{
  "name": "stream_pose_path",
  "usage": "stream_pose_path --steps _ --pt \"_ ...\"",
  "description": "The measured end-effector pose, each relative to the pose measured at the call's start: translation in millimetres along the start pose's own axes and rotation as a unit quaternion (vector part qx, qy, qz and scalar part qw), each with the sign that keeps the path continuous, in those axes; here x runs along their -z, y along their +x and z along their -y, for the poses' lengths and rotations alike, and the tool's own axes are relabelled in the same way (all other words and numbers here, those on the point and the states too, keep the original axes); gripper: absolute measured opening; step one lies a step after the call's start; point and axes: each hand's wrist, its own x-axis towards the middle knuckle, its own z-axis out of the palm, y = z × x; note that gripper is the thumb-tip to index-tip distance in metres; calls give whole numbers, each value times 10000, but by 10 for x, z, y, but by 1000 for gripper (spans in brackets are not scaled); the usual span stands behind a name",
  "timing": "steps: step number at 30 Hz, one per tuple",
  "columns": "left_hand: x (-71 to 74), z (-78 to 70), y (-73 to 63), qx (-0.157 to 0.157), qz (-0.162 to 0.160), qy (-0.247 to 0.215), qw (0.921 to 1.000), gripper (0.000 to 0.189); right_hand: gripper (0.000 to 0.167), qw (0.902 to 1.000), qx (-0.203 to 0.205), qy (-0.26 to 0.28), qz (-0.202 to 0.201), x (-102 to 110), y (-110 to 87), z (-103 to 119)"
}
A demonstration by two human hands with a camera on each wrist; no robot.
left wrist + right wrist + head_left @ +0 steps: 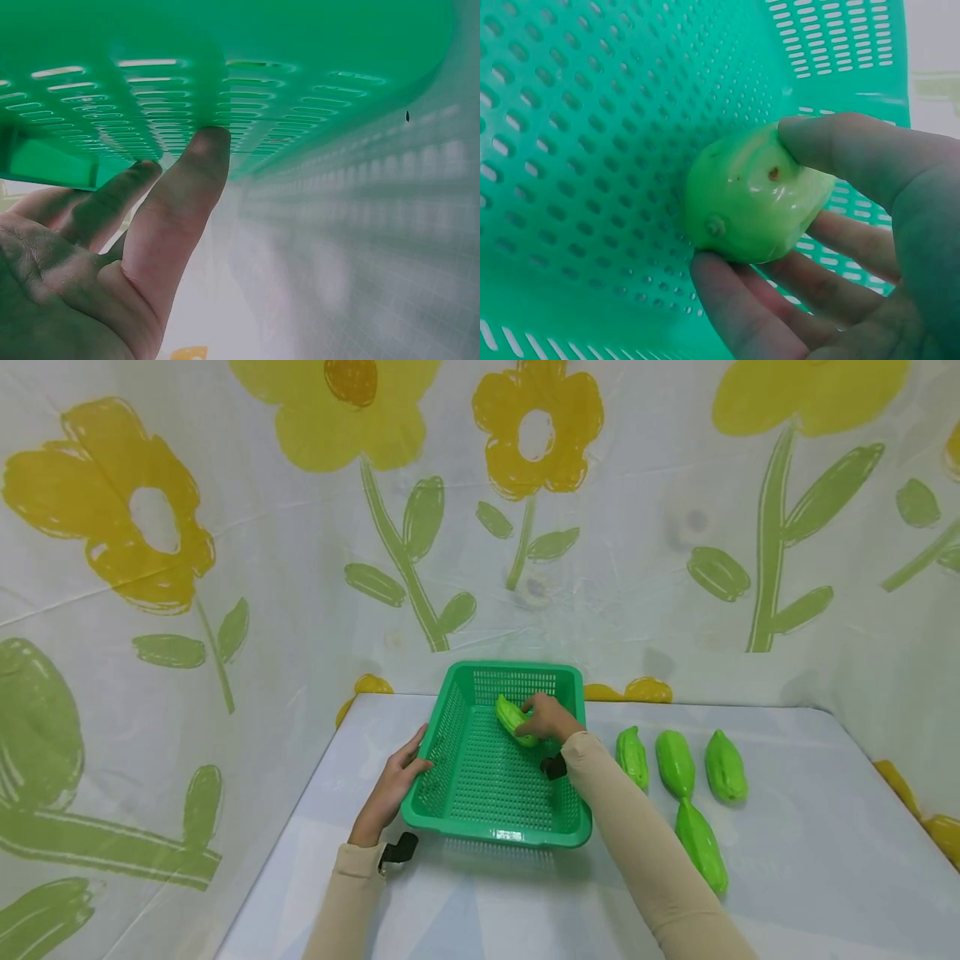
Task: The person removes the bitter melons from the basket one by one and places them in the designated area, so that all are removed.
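A green plastic basket with perforated walls stands on the table. Along its left side is my left hand; in the left wrist view the fingers, fairly straight, touch the slotted outer wall. Inside the basket, toward the back right, my right hand grips a glossy, elongated green gourd-like fruit. Thumb and fingers surround the fruit in the right wrist view, where a small brown spot shows on its skin. Whether it rests on the basket floor, I cannot tell.
Right of the basket lie several similar green fruits, among them one by the right sleeve, another farther right and one nearer. Behind the pale table hangs a flower-print curtain.
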Motion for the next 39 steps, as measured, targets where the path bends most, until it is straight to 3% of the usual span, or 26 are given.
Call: stream_pose_path --steps 11,27,39 --pt "-2 -22 -11 27 -14 38 10000 72 61 9977 -59 654 166 36 -66 32" --pt "-6 -22 -28 3 -5 -4 10000 71 64 9951 -73 929 319 92 -120 85" --pt "-4 -16 -14 -21 -24 -12 10000 72 65 9896 -310 1327 467 142 -123 44"
